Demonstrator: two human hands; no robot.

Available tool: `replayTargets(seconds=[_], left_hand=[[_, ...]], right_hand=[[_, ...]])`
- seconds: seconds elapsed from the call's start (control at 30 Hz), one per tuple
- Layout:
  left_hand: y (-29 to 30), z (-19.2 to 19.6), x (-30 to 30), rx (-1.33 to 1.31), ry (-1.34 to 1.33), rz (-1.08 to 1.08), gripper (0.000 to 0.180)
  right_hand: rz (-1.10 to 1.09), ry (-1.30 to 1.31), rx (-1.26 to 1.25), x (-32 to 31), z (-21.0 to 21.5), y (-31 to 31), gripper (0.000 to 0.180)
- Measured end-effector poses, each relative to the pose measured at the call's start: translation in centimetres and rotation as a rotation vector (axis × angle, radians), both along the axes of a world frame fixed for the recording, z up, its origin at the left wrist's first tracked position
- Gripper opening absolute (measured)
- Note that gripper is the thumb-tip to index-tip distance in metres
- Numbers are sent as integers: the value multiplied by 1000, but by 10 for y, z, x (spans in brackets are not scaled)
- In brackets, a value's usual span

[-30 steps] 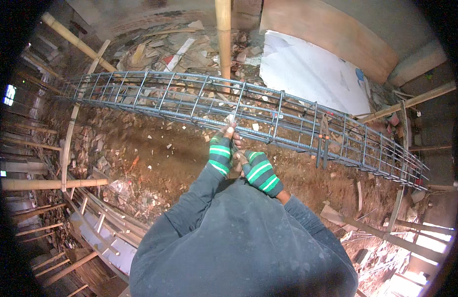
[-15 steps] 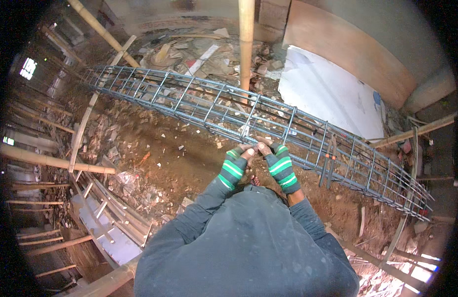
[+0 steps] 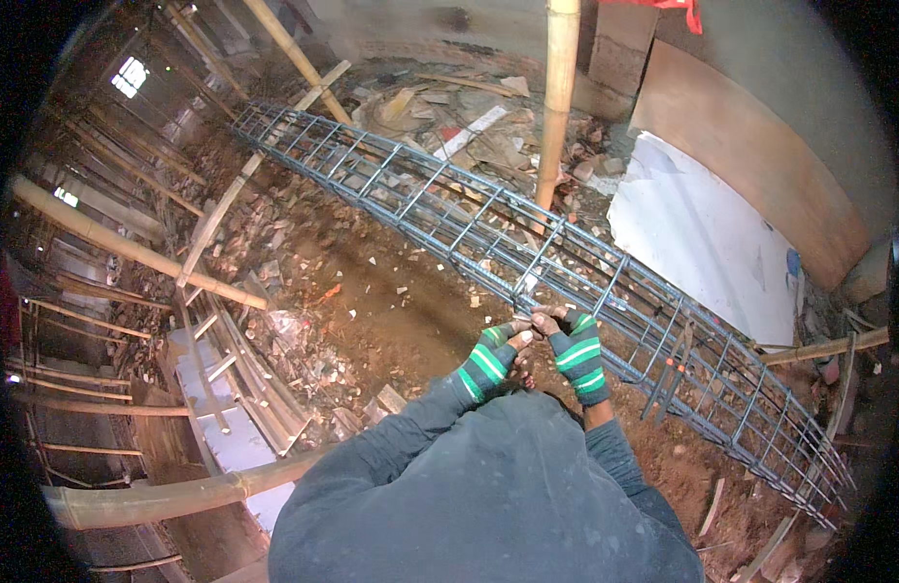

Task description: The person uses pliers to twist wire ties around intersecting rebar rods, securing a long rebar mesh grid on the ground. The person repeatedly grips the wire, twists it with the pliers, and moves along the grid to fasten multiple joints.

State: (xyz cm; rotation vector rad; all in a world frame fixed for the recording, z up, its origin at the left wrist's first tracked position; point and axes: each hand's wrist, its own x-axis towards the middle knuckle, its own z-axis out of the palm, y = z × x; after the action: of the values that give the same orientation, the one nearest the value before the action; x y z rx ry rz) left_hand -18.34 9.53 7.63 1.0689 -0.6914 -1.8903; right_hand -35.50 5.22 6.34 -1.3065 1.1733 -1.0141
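A long rebar cage [image 3: 449, 225] of bluish steel bars and square stirrups runs slantwise from far left to near right. At its near side my left hand [image 3: 496, 358] and my right hand [image 3: 576, 352] meet, both in green-and-dark striped fingerless gloves. The fingers of each are closed in a pinch beside a stirrup corner. Whatever lies between the fingertips is too small to make out. A pair of pincers [image 3: 671, 377] with orange on the handles hangs on the cage, to the right of my right hand.
A bamboo post [image 3: 558, 107] stands beyond the cage. Behind it lie rubble [image 3: 420, 107], a white sheet [image 3: 697, 233] and a curved brown board [image 3: 750, 146]. Wooden strips [image 3: 221, 219] cross under the cage's far end. Bamboo poles [image 3: 138, 243] and planks fill the left.
My view has turned, so the cage looks steeper and sits farther right. Both hands remain together at the same stirrup, fingers pinched.
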Motion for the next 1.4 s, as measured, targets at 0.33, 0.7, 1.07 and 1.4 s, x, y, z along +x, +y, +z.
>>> replayTargets(seconds=[0.33, 0.7, 1.07, 1.4], left_hand=[[-38, -39, 46, -41, -285, 392, 29], [-47, -34, 5, -193, -263, -17, 26], [-63, -33, -2, -461, -391, -328, 31], [-85, -17, 5, 265, 83, -599, 28]], right_hand=[[-63, 529, -257, -16, -17, -35, 43], [-59, -104, 43, 7, -11, -19, 30], [-282, -170, 146, -1, -14, -1, 26], [-159, -130, 113, -31, 16, -2, 23]])
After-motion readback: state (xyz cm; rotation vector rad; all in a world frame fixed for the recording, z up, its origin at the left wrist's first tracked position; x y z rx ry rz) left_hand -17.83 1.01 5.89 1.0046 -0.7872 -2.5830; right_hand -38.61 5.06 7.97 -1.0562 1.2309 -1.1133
